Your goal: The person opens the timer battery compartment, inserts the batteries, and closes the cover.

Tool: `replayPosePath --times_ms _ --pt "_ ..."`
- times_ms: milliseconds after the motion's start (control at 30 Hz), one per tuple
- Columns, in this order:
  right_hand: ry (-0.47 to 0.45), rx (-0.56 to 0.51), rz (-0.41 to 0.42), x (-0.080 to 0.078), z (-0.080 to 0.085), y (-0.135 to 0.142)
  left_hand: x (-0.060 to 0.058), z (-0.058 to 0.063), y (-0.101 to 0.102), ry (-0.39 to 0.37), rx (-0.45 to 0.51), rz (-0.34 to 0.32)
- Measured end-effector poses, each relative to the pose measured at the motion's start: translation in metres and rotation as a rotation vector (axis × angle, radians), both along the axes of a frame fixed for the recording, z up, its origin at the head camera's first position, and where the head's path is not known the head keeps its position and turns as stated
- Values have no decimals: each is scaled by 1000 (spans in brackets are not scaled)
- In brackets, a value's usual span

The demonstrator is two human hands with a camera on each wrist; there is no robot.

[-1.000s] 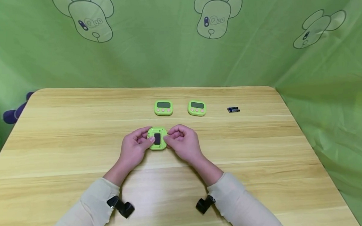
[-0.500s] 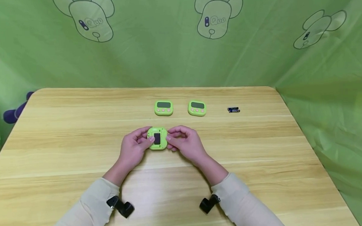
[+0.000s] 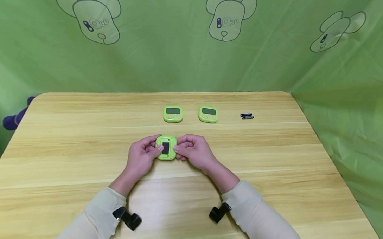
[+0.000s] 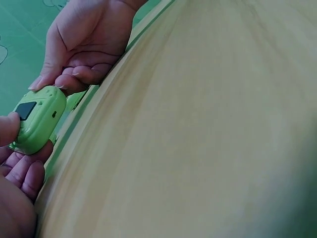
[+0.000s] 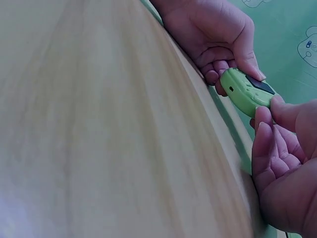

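Observation:
A green digital timer [image 3: 168, 148] is held back side up between both hands, over the table's middle. Its back shows a black rectangular patch [image 3: 165, 148]. My left hand [image 3: 140, 155] grips the left side, thumb on the back and fingers beneath. On the opposite side my right hand [image 3: 196, 152] pinches the edge between thumb and index finger, the other fingers curled below. In the left wrist view a small dark slot shows on the side of the timer [image 4: 42, 124]. The right wrist view shows the timer [image 5: 242, 94] tilted, its underside hidden.
Two more green timers, one on the left [image 3: 173, 114] and one on the right [image 3: 208, 114], lie screen up beyond the hands. Farther right lie two small dark-blue batteries [image 3: 247, 116]. A green curtain [image 3: 177, 63] hangs behind the wooden table [image 3: 84, 137].
My right hand draws back slightly to the timer's edge, then its thumb comes back onto the near right part. The timer shifts very slightly toward me. The left hand keeps its grip.

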State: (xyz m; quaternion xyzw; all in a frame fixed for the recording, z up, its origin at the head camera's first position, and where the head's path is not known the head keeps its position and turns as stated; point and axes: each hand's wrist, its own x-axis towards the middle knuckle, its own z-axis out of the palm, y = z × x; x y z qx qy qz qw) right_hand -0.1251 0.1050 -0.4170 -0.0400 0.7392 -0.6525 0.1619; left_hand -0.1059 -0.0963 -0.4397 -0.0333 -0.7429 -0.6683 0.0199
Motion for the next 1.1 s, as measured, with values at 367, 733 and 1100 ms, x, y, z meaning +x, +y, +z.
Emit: replayPosePath --times_ms 367,733,1100 --pt "76 -5 -98 6 -2 -6 -1 1 3 -12 31 22" --pt "281 15 -26 17 -2 -10 -2 2 1 -35 37 33" --pt "230 -13 -36 12 -8 -11 0 4 -11 10 91 -69"
